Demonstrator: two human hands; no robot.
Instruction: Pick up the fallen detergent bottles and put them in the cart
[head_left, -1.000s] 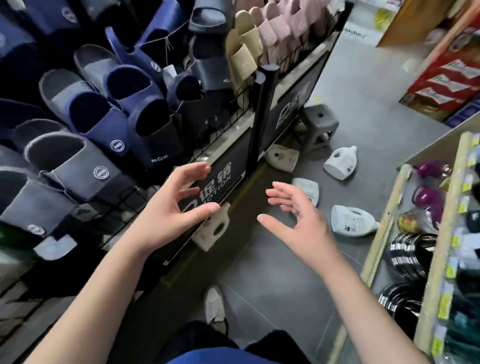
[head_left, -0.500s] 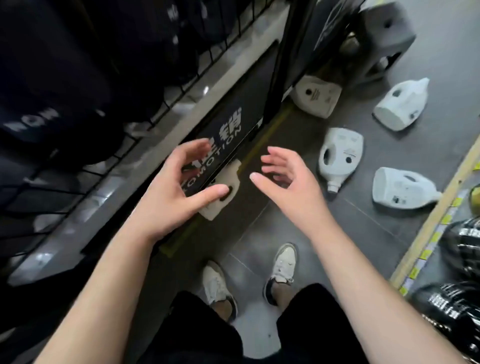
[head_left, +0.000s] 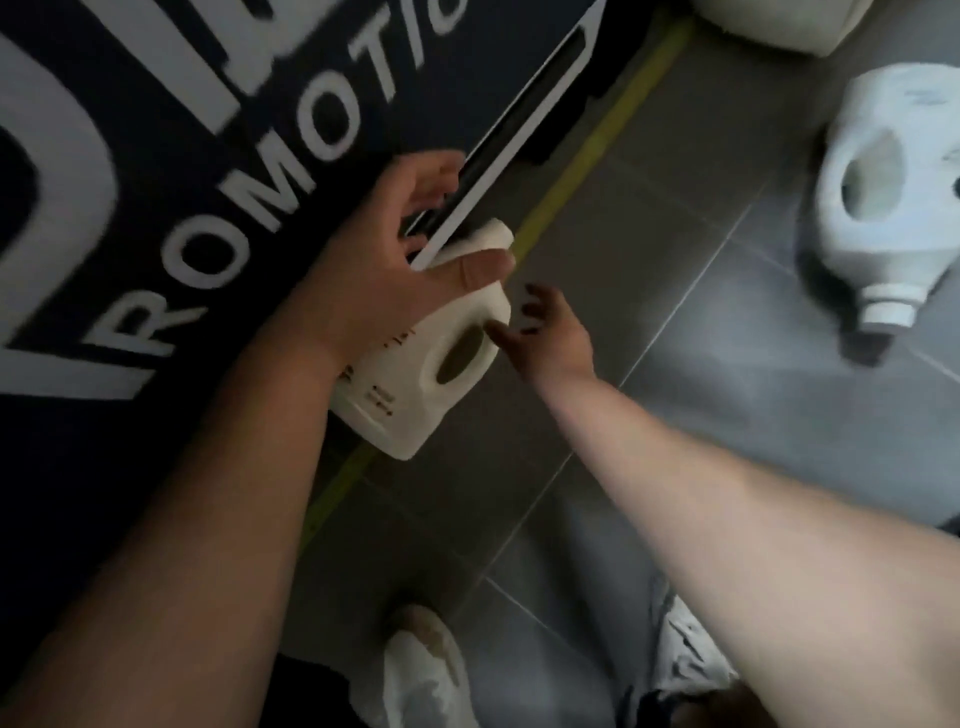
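Gripping the wedged detergent bottle (head_left: 415, 374) by its top, left hand (head_left: 384, 260) likely frees it from the promotion sign (head_left: 208, 156). Right hand (head_left: 545, 332), fingers spread, steadies the handle side. Second bottle (head_left: 883, 208) lies well apart on the floor (head_left: 675, 182).

Dim, flat indoor light; the grey tiled floor (head_left: 701, 218) is palest toward its upper-right corner and sinks into gloom along the dark blue sign panel with white letters (head_left: 156, 130). Motion blur smears those letters and the white plastic detergent bottle (head_left: 904, 260) at the floor's right edge, which throws a soft shadow
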